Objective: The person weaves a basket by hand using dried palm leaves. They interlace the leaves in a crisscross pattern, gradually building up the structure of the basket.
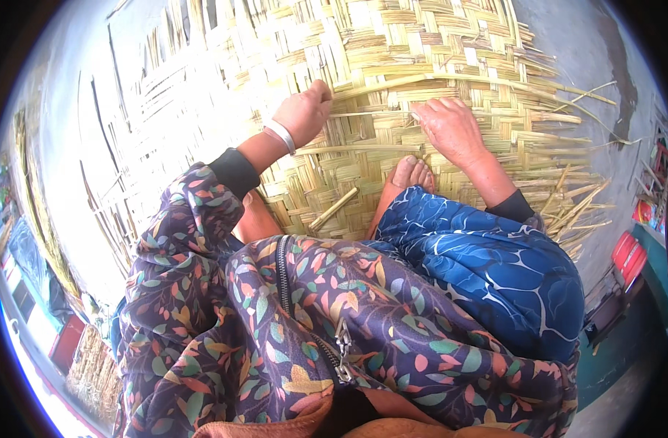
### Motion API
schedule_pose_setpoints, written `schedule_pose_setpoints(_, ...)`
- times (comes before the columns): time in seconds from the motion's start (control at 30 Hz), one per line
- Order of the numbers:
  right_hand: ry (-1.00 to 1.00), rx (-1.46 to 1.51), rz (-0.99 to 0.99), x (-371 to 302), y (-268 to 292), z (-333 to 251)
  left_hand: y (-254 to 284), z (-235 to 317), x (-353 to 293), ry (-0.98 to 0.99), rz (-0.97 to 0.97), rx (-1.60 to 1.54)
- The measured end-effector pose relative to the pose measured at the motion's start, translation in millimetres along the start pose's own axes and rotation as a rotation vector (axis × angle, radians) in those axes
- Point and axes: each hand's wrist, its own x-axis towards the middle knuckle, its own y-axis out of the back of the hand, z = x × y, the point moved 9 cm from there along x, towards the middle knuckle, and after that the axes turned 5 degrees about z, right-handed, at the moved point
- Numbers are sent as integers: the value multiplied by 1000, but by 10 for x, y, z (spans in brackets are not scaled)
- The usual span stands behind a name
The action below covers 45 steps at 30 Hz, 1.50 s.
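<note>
A large mat [392,131] of flat, pale yellow-green strips woven over and under lies beneath me, and my bare feet rest on it. My left hand [304,115], with a pale bangle at the wrist, is closed above the mat's left part. To its right my right hand [452,133] is closed, with thumb and fingertips pinched together. A thin reed strip [370,113] runs nearly level between both hands and meets the fingers of each. Just beyond them a wider split strip [436,76] arches across the weave. The fingertips of my left hand are partly hidden.
Loose strip ends [578,208] stick out along the mat's right edge. A short cut piece [334,209] lies between my feet. Long dark stalks [104,139] spread over the brightly lit floor at left. Red items [629,257] stand at the far right.
</note>
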Motion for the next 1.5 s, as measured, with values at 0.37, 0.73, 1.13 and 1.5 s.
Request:
schedule_pose_setpoints(0.37, -60, 83, -26, -15, 79, 295, -114, 592, -53, -355, 43, 458)
schedule_pose_setpoints(0.73, -241, -51, -209, -125, 43, 660, -233, 875, 139, -338, 138, 480)
schedule_pose_setpoints(1.13, -826, 1198, -71, -429, -385, 287, -221, 923, 274, -239, 75, 314)
schedule_pose_setpoints(1.5, -1127, 1917, 207, -365, -670, 635, -629, 928, 167, 136, -258, -371)
